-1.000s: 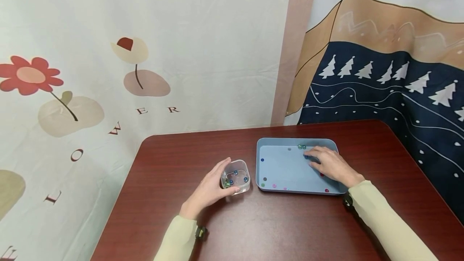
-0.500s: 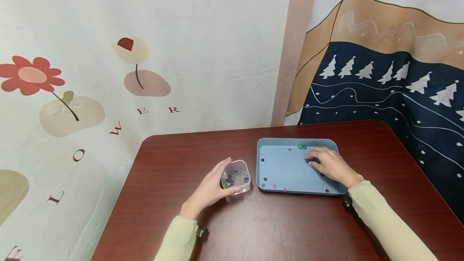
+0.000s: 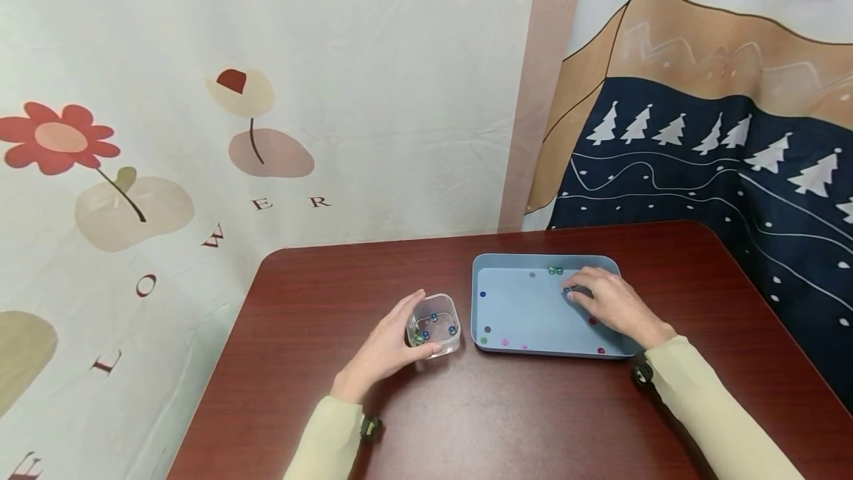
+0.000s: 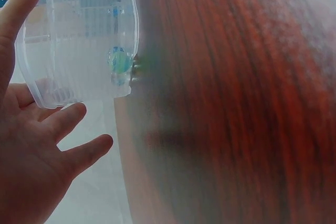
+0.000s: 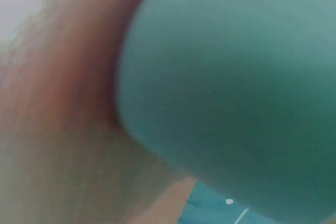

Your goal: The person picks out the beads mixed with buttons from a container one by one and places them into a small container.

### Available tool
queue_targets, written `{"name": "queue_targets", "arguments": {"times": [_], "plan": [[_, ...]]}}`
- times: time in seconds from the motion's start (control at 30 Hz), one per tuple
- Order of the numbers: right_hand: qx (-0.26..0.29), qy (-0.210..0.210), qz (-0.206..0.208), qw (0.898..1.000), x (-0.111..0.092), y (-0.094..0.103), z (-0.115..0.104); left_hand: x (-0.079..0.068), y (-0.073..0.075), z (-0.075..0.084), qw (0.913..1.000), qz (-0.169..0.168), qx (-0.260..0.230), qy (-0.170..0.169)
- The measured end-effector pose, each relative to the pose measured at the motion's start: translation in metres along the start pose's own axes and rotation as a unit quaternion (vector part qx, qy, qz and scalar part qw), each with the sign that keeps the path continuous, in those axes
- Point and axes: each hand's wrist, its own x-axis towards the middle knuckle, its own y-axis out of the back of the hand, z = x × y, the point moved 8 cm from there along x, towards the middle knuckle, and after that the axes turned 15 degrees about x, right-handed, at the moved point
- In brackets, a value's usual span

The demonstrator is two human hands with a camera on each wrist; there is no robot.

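Observation:
My left hand (image 3: 383,350) holds a small clear plastic container (image 3: 455,310) by its sides, thumb at the front and fingers at the back left. Blue marbles (image 3: 452,330) and green ones lie inside it; in the left wrist view, a green marble (image 4: 121,62) shows through the wall. Over the blue tray (image 3: 516,317), my right hand (image 3: 613,306) pinches a blue marble (image 3: 567,290) between thumb and index finger. Two green marbles (image 3: 556,270) lie by the tray's back wall. The right wrist view is mostly filled by a blurred blue-green surface.
Scattered in the tray are a blue marble (image 3: 483,294) at the left, pink pieces (image 3: 505,342) near the front and a red one (image 3: 601,351) at the front right. The reddish-brown table (image 3: 346,272) ends against a printed curtain (image 3: 400,95).
My right thumb and fingertips have closed on the blue marble and moved it slightly. The left hand and the container have stayed in place.

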Motion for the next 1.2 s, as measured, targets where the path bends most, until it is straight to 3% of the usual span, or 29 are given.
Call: {"name": "queue_targets", "arguments": {"times": [0.3,0.63,0.87,1.2], "plan": [[0.036,0.041,0.042,0.998,-0.003,0.012,-0.031,-0.001,0.001,-0.001,1.0000,0.003,0.001,-0.001],[0.052,0.088,0.081,0.991,-0.006,0.009,-0.066,0.001,0.001,0.001,1.0000,0.005,0.000,-0.007],[0.077,0.119,0.096,0.985,-0.006,-0.008,-0.088,0.002,0.001,0.001,1.0000,0.000,0.000,-0.008],[0.120,0.133,0.059,0.982,0.001,-0.042,-0.119,0.000,0.001,0.000,1.0000,-0.001,-0.005,-0.006]]}}
